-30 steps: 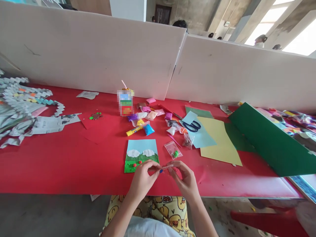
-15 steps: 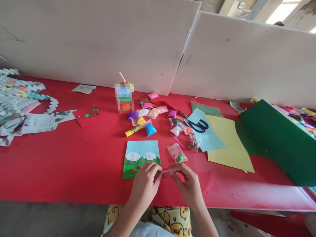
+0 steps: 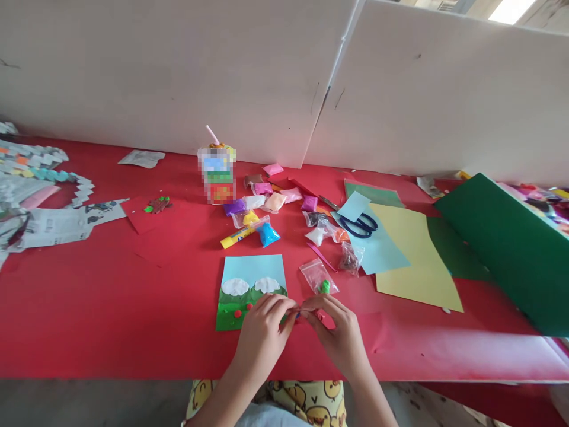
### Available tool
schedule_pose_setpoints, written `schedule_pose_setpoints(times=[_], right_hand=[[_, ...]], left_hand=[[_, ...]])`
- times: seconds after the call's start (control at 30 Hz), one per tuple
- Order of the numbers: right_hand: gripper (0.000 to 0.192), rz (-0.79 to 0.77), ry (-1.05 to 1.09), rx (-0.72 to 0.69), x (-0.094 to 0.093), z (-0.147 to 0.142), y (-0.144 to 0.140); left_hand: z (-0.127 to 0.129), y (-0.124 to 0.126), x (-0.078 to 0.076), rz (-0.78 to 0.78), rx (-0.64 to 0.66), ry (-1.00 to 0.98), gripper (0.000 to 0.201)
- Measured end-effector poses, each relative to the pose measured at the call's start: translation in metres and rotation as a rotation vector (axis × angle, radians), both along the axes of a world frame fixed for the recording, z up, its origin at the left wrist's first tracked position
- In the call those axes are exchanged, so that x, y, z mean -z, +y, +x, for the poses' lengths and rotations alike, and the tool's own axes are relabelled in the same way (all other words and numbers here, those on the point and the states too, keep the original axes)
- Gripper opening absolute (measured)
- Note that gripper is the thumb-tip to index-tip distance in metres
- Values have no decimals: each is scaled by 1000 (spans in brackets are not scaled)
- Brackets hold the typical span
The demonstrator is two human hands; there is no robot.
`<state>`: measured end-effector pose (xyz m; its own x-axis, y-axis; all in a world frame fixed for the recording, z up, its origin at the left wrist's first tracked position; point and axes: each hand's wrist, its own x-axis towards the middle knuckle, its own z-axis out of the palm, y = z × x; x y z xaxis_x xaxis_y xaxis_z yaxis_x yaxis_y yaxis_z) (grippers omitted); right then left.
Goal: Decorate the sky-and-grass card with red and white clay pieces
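Observation:
Both hands meet low in the middle, above the red table. With thumb and fingers closed in a pinch, my left hand [image 3: 267, 323] holds one end of a thin pinkish strip [image 3: 300, 309]. My right hand [image 3: 335, 326] pinches the strip's other end; the fingers mostly cover it, so its kind cannot be made out. Small blue and red bits show just under the fingertips. Partly behind my left hand lies a picture card [image 3: 252, 270] with blue sky, white clouds, green hills and red dots. Beyond my right hand is a clear bag [image 3: 316, 271] with green clay [image 3: 325, 286].
Several clay packets [image 3: 268, 235], a glue stick [image 3: 237, 238] and a pink tool [image 3: 323, 258] lie ahead. Scissors [image 3: 362, 225] rest on coloured paper [image 3: 418, 261]. A green box [image 3: 498, 255] stands right, a decorated cup with straw [image 3: 217, 175] at the back, paper scraps [image 3: 57, 227] left.
The fingertips of my two hands have come slightly closer together, covering more of the strip. The view has shifted a little; the things on the table stay in place.

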<state>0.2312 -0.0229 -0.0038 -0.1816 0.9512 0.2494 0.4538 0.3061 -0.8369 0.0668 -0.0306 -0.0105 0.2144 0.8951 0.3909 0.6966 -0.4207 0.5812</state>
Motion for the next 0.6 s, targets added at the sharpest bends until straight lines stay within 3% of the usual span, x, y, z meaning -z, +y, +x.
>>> schedule_pose_setpoints(times=[0.2,0.33,0.47,0.53,0.6], right_hand=[[16,54,-44,-23,-7,1,14],[23,59,-158,-71,-16,6,46],[29,29,-502,62,-18,9,86],[36,49,-614,137,-15,1,100],[40,78,-606,137,-11,-16,111]], left_hand=[[4,14,-4,-11,3,-30,14],[-12,57,-11,-6,57,0,14],[-52,121,-13,-12,-212,119,21],[-69,144,-9,-57,-293,278,31],[-77,155,-4,-73,-296,316,31]])
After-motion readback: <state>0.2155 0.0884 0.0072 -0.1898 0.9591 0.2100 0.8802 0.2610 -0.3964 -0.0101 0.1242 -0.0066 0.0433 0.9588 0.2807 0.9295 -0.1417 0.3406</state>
